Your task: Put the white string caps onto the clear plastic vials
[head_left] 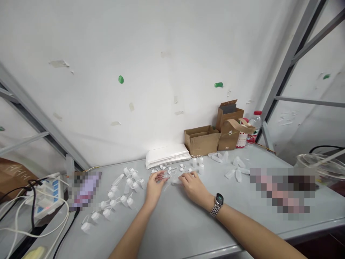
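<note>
The left hand [155, 182] is over the table [172, 223], thumb and fingers parted; whether the right hand [192, 184] pinches anything, I can't tell. Small white corded pieces [169, 170] lie between and just beyond them, backed by a white stack [167, 155] and a cardboard box [205, 143]. White capped pieces [113, 203] crowd the left side, translucent pieces [238, 161] the right.

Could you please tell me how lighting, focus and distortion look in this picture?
In the head view: soft light on the wall; metal post leans, likely lens distortion; tiny pieces between left hand and right hand look blurred; two patches on the table are pixelated.
</note>
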The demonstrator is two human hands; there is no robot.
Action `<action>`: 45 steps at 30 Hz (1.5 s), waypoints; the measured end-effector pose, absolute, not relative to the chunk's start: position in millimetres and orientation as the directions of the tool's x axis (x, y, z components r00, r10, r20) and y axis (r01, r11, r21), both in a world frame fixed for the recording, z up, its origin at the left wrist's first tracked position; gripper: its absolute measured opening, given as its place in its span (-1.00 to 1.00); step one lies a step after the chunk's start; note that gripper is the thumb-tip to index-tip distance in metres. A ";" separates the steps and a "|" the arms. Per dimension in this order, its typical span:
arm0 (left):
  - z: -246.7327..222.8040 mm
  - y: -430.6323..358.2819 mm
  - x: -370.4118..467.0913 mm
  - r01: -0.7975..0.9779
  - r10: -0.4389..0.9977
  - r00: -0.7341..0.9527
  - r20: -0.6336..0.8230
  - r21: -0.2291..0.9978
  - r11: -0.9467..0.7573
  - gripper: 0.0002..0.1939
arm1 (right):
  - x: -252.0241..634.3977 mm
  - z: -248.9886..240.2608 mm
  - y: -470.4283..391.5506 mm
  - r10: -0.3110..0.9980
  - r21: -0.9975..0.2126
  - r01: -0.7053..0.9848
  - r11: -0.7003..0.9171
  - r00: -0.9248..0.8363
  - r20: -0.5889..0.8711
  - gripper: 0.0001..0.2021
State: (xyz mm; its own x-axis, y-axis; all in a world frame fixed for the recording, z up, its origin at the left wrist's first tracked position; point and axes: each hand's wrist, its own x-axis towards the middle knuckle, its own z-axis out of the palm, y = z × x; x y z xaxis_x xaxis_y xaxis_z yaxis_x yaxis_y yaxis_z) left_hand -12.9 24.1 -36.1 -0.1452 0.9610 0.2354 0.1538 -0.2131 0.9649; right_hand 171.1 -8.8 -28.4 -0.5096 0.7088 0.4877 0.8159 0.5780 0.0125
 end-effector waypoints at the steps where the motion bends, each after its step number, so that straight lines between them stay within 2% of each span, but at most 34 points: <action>1: -34.4 23.2 -12.8 0.148 0.967 -0.132 0.220 0.968 -0.200 -0.74 | 171.0 -28.3 -8.7 0.704 0.045 0.817 0.575 -0.521 0.483 -0.82; 5: -28.9 17.6 -11.5 0.230 0.976 -0.091 0.198 0.958 -0.172 -0.76 | 170.4 -25.9 -11.5 0.688 0.122 0.811 0.573 -0.556 0.466 -0.79; 10: -24.6 12.0 -10.5 0.410 0.958 -0.152 0.242 0.898 -0.162 -0.71 | 168.7 -23.3 -14.1 0.696 0.117 0.809 0.576 -0.560 0.450 -0.79; 16: -25.1 10.1 -9.0 0.452 0.969 -0.083 0.234 0.875 -0.172 -0.70 | 168.2 -23.2 -13.2 0.705 0.117 0.817 0.564 -0.551 0.447 -0.79; 25: -27.8 8.6 -2.9 0.239 0.999 -0.049 0.007 0.971 0.005 -0.66 | 165.7 -23.8 -15.8 0.694 0.055 0.816 0.576 -0.524 0.494 -0.83; 31: -19.6 3.7 2.6 -0.053 0.996 -0.030 -0.088 0.995 0.087 -0.64 | 162.3 -20.7 -22.1 0.738 -0.188 0.820 0.540 -0.355 0.574 -0.83; 34: -15.8 -0.1 4.9 -0.147 0.993 -0.025 -0.113 0.983 0.108 -0.63 | 161.8 -20.0 -25.0 0.739 -0.264 0.784 0.562 -0.332 0.587 -0.82; 39: -15.9 -3.3 5.7 -0.200 0.986 -0.025 -0.164 0.967 0.156 -0.59 | 161.6 -18.3 -28.0 0.719 -0.304 0.737 0.604 -0.339 0.606 -0.82; 45: -19.2 -2.3 6.9 -0.241 0.982 0.007 -0.191 0.952 0.187 -0.59 | 159.9 -20.2 -26.5 0.732 -0.288 0.755 0.589 -0.347 0.586 -0.83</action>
State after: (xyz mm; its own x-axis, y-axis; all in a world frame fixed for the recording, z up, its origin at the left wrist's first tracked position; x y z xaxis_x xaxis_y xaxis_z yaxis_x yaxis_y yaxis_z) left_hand 6.9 -2.3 -19.2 0.0072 0.9815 -0.1912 -0.2406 0.1873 0.9524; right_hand 159.9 -26.5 -20.2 -0.3473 0.7317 0.5865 0.7550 0.5891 -0.2880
